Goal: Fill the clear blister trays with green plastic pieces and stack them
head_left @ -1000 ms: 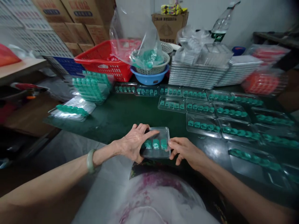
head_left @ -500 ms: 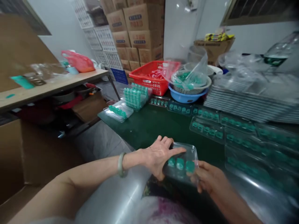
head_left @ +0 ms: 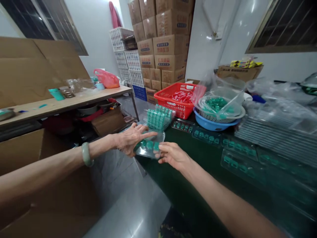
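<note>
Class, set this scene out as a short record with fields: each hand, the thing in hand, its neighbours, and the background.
Left hand: grips the left side of a clear tray; pale bracelet on the wrist
Right hand: fingers at the tray's right edge
Tray contents: green pieces, partly covered
Just behind tray: a stack of packed trays
Containers: red basket with red pieces; blue basin beside it
Background: stacked cardboard boxes

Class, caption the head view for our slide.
Left hand and right hand hold a clear plastic tray of small green pieces.
</note>
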The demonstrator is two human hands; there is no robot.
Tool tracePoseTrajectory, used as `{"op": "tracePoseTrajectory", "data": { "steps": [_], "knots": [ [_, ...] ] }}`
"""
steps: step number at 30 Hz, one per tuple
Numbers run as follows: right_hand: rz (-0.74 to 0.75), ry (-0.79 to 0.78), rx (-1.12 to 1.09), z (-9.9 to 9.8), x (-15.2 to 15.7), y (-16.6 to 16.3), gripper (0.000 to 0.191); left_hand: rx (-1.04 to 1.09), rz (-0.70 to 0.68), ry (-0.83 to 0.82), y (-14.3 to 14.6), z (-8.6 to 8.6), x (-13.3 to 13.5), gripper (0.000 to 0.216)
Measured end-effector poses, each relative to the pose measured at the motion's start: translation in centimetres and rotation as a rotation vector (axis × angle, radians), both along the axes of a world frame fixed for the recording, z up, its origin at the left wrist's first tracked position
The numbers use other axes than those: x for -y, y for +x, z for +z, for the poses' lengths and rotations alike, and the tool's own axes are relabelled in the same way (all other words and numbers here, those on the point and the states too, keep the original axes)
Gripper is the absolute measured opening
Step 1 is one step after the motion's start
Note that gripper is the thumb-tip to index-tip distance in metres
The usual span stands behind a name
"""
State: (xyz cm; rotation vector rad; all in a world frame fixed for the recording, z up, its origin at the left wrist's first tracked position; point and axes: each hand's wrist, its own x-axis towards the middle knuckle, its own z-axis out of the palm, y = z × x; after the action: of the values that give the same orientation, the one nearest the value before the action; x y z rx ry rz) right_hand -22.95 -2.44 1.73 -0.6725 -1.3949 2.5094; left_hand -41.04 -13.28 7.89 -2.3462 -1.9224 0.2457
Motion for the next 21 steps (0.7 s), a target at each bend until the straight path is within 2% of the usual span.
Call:
{"op": "tracePoseTrajectory", "data": {
  "steps": [4,9,15,17,21],
  "knots": [
    [-0.017,-0.053,-0.007,-1.2,-0.8,-5.8,0.005,-0.058,0.049,-0.079,-5.1,-0.4,-1.6,0.115],
    [-0.074,-0.043,0.028,-2.3,-1.4,-9.6,0.008,-0.058,0.074,-0.148,-9.1,-1.4,-4.0,0.117],
    [-0.077,0.065,0.221,-2.5,-2.0,-11.5,0.010,-0.064,0.112,-0.190,-10.8,-3.2,-5.7,0.114],
    [-0.048,0.123,0.302,-2.3,-2.2,-11.8,0.007,-0.105,0.147,-0.204,-10.8,-3.3,-5.5,0.114],
    [0.015,0.224,0.397,-2.2,-2.9,-12.4,0.005,-0.126,0.183,-0.125,-10.1,-2.6,-4.4,0.105]
  ]
}}
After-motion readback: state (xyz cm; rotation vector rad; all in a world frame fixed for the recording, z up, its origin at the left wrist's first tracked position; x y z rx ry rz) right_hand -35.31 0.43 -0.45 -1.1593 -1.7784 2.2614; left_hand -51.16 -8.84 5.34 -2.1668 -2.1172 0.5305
